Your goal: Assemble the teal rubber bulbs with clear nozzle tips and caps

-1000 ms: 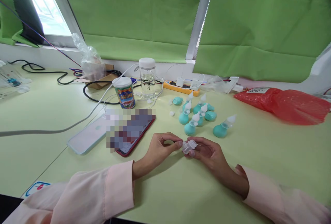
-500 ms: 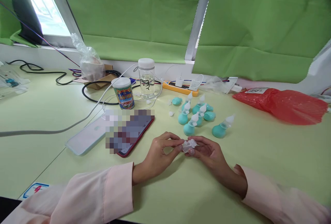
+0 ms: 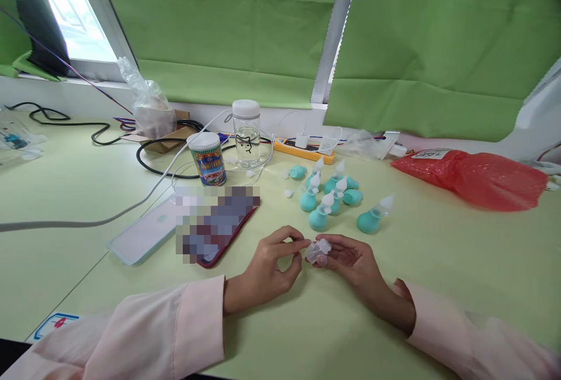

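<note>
A small translucent plastic piece point(image 3: 316, 251) is pinched between the thumb and fingers of my right hand point(image 3: 357, 266), just above the table. The fingertip of my left hand point(image 3: 274, 263) touches its left end, while the left thumb is apart from it. Beyond my hands stand several teal squeeze bulbs with clear, pointed tips, like nasal aspirators; the closest is one bulb point(image 3: 318, 220), and another bulb point(image 3: 369, 221) stands tilted to the right. Among them a bare teal bulb point(image 3: 352, 196) and a second bare bulb point(image 3: 298, 172) lie on their sides without tips.
Left of my hands lie a phone in a red case point(image 3: 223, 231) and a pale phone case point(image 3: 144, 234). Behind are a lidded can point(image 3: 210, 163), a clear bottle point(image 3: 246, 140) and an orange power strip point(image 3: 298, 149). A red plastic bag point(image 3: 477, 181) lies right; a white cable point(image 3: 109, 219) crosses left.
My left thumb has come away from the plastic piece and dropped lower, leaving a fingertip at its end. My right hand still holds the piece. The view has shifted slightly.
</note>
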`<action>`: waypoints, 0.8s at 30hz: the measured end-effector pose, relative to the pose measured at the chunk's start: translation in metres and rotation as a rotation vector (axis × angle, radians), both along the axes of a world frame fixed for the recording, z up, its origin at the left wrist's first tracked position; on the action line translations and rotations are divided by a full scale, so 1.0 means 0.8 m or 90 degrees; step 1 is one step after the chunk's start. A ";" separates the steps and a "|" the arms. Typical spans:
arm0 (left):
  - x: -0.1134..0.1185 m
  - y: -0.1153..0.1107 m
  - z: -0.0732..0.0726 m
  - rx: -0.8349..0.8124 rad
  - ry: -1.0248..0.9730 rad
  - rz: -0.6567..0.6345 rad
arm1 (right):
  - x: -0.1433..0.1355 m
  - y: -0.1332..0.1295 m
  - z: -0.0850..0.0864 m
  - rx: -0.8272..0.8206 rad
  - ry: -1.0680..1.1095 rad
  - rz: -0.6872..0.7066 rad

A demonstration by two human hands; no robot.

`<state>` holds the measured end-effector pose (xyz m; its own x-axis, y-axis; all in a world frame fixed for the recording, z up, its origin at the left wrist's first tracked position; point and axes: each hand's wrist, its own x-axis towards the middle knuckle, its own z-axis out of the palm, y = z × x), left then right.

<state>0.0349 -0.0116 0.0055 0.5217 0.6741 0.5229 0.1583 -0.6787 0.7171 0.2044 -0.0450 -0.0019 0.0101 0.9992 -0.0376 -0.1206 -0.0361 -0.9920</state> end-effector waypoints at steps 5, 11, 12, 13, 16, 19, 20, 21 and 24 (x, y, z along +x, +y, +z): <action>-0.002 -0.002 0.005 -0.014 0.009 -0.024 | 0.002 0.000 -0.004 0.041 -0.041 0.017; 0.001 -0.004 0.010 -0.442 -0.147 -0.062 | 0.002 -0.005 -0.007 0.262 -0.188 0.032; 0.002 -0.003 0.008 -0.534 -0.171 -0.095 | 0.002 -0.007 -0.007 0.319 -0.224 0.038; 0.004 -0.002 0.006 -0.608 -0.187 -0.133 | 0.002 -0.008 -0.008 0.370 -0.257 0.043; 0.005 0.001 0.003 -0.704 -0.210 -0.214 | 0.003 -0.009 -0.008 0.448 -0.324 0.044; 0.004 0.001 0.006 -0.704 -0.214 -0.222 | 0.003 -0.007 -0.005 0.477 -0.352 0.050; 0.004 0.001 0.008 -0.700 -0.207 -0.217 | 0.002 -0.006 -0.003 0.491 -0.361 0.049; 0.003 0.001 0.010 -0.694 -0.199 -0.209 | 0.001 -0.006 -0.002 0.505 -0.374 0.043; 0.003 0.001 0.011 -0.686 -0.197 -0.188 | 0.003 -0.011 0.005 0.554 -0.446 0.012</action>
